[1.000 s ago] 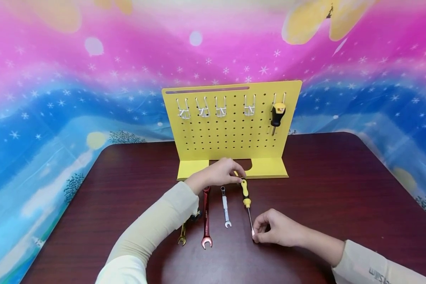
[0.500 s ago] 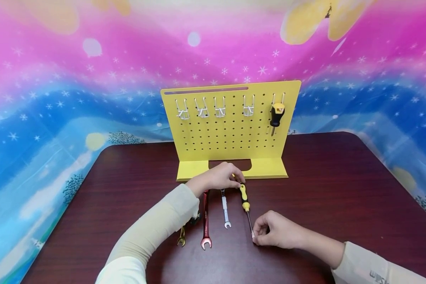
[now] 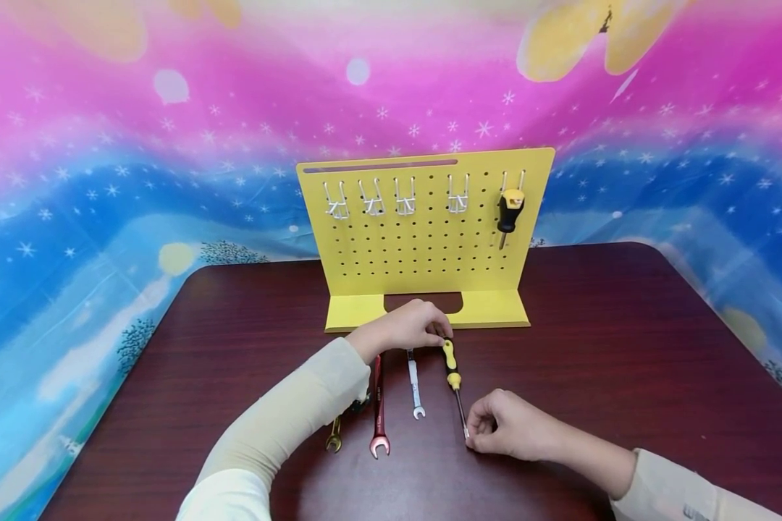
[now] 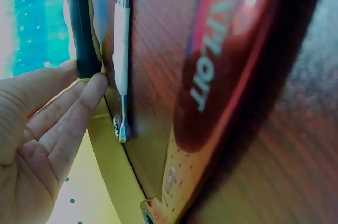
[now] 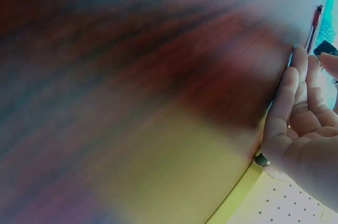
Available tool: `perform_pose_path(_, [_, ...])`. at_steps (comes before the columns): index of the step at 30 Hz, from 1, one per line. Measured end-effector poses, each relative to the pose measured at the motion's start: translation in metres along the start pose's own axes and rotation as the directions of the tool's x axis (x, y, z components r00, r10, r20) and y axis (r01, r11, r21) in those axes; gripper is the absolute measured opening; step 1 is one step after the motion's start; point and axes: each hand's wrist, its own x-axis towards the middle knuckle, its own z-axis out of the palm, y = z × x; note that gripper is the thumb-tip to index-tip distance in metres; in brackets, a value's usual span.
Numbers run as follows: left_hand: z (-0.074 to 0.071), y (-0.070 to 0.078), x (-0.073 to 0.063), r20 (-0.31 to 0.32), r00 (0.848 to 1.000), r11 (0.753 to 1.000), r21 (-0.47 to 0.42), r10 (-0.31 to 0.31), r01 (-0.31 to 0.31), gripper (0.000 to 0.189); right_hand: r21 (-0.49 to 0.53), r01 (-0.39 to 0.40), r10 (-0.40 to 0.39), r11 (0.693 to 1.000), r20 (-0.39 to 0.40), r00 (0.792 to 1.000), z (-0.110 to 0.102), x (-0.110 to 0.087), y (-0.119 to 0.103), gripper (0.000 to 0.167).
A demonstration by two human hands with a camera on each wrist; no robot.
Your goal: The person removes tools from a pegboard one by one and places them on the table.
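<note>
A yellow and black screwdriver [image 3: 452, 365] lies nearly lengthwise on the table, its shaft pointing toward me. My left hand [image 3: 412, 325] pinches the butt of its handle [image 4: 82, 34] between thumb and fingertips. At the other end, the fingertips of my right hand [image 3: 511, 425] pinch the tip of the shaft. Left of the screwdriver lies a small silver wrench [image 3: 413, 383] with a white band. Beyond it are a red wrench [image 3: 379, 412] and a gold wrench [image 3: 334, 438], both partly hidden by my left arm.
A yellow pegboard [image 3: 423, 246] stands behind the hands, with several white hooks [image 3: 405, 199] along its top. Another screwdriver [image 3: 510, 211], black and yellow, hangs at its right. A small dark object [image 3: 360, 404] peeks out by my left sleeve.
My left hand and the screwdriver's handle end have shifted slightly toward me. The right hand has stayed at the shaft's tip.
</note>
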Motion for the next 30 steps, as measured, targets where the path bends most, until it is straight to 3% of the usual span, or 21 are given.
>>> perform_pose_path(12, [-0.001, 0.003, -0.002, 0.004, 0.999, 0.999, 0.000, -0.032, 0.032, 0.012, -0.042, 0.012, -0.013, 0.999, -0.016, 1.000, 0.001, -0.002, 0.000, 0.014])
perform_pose_path(20, [-0.004, 0.001, -0.002, 0.007, 1.000, 1.000, 0.015, -0.015, 0.015, 0.012, -0.017, 0.040, -0.040, 0.999, 0.003, 0.999, -0.005, -0.002, 0.001, 0.010])
perform_pose_path(25, [-0.011, -0.001, -0.004, -0.006, 1.000, 0.999, 0.035, -0.002, 0.002, 0.014, -0.022, 0.035, -0.035, 0.999, -0.021, 0.999, -0.012, -0.002, 0.003, 0.008])
perform_pose_path(30, [-0.028, 0.002, -0.010, -0.015, 1.000, 1.000, 0.028, 0.007, -0.007, 0.017, -0.027, 0.047, -0.049, 0.999, -0.045, 0.998, -0.020, -0.002, 0.007, 0.006])
